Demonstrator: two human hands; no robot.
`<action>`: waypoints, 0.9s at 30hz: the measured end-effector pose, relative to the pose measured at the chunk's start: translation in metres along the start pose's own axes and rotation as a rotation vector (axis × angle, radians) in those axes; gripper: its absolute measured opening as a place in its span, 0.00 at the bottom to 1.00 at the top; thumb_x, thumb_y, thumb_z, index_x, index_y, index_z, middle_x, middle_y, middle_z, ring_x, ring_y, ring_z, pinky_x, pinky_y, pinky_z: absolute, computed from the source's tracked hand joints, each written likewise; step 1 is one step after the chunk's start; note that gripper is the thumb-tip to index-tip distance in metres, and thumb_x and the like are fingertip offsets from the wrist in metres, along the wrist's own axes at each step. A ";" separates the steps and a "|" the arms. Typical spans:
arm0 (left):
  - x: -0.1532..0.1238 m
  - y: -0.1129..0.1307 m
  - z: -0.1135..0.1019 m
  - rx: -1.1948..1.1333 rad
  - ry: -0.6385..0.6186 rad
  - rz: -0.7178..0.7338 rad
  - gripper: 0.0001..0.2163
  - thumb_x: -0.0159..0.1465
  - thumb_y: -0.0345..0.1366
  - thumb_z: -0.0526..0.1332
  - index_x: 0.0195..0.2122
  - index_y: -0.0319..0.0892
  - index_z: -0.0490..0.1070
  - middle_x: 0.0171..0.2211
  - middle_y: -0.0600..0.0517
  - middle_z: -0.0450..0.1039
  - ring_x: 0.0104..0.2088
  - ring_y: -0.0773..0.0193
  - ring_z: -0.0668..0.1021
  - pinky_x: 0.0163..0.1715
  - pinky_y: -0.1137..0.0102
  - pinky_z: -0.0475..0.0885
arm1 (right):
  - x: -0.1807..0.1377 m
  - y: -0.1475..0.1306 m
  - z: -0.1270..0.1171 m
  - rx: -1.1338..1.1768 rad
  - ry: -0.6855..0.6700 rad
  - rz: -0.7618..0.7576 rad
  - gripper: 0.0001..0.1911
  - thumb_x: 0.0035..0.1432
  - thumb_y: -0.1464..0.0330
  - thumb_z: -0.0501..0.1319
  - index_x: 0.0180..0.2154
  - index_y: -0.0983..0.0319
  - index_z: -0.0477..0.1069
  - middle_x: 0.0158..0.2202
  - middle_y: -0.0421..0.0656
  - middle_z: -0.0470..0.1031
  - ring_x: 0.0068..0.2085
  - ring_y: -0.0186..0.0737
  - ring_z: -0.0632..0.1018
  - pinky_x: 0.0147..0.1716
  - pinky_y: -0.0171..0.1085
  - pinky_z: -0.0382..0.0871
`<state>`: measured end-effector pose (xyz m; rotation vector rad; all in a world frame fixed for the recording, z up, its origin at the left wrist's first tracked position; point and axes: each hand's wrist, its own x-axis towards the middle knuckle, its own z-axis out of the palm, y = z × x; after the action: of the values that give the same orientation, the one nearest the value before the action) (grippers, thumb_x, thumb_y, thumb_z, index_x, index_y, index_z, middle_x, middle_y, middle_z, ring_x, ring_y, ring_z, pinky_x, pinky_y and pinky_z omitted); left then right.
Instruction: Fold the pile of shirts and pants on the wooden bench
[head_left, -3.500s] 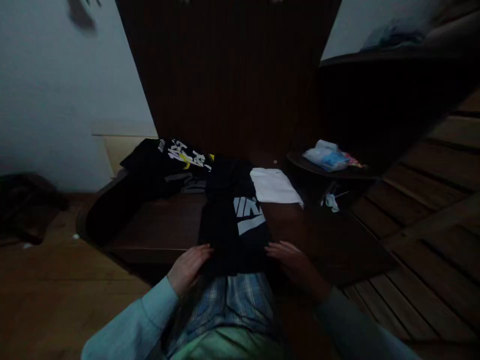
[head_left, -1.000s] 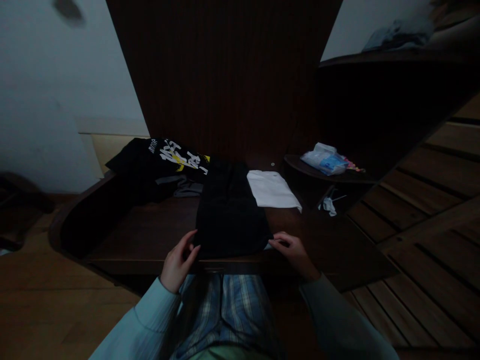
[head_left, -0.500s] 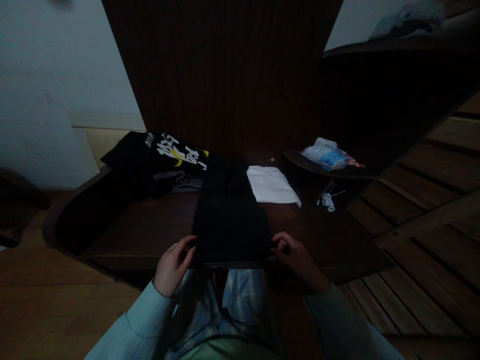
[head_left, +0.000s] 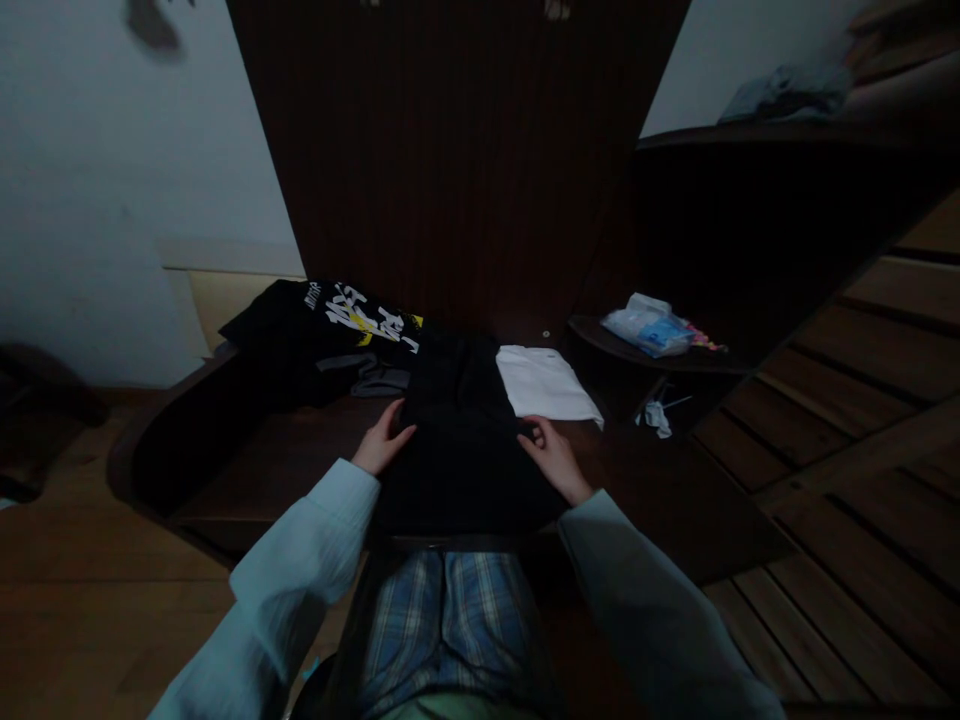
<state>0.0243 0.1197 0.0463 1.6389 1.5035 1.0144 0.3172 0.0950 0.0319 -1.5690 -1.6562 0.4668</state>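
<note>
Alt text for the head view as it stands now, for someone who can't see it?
A left hand and right hand rest at opposite edges of a black garment on a dark surface. Behind it, dark clothing with white and yellow print lies left, a folded white cloth right.

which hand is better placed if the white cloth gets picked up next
Probably the right hand: it is at the edge of the black garment nearest the white cloth. The left hand is at the opposite edge, with the garment between it and the cloth.
</note>
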 end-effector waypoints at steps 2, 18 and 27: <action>-0.001 -0.002 0.005 0.027 -0.001 0.083 0.28 0.53 0.38 0.57 0.56 0.43 0.57 0.49 0.49 0.69 0.51 0.56 0.70 0.52 0.63 0.62 | -0.001 0.000 0.003 -0.020 0.024 -0.082 0.13 0.50 0.66 0.54 0.39 0.60 0.69 0.29 0.43 0.72 0.28 0.39 0.72 0.31 0.39 0.66; 0.008 -0.016 0.002 0.137 0.040 0.358 0.20 0.54 0.27 0.47 0.47 0.41 0.67 0.45 0.49 0.69 0.49 0.62 0.70 0.52 0.64 0.62 | 0.034 -0.014 0.003 0.186 0.085 -0.356 0.09 0.49 0.73 0.54 0.24 0.60 0.72 0.31 0.42 0.74 0.35 0.38 0.74 0.37 0.38 0.66; 0.031 -0.027 0.003 0.150 0.006 0.161 0.23 0.53 0.35 0.56 0.52 0.40 0.61 0.46 0.47 0.70 0.48 0.58 0.72 0.50 0.63 0.64 | 0.042 0.008 0.021 0.154 -0.006 -0.150 0.06 0.41 0.73 0.58 0.26 0.61 0.71 0.27 0.39 0.71 0.27 0.34 0.70 0.30 0.34 0.65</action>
<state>0.0152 0.1537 0.0247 1.8894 1.5015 1.0126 0.3103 0.1418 0.0248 -1.3221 -1.6865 0.5071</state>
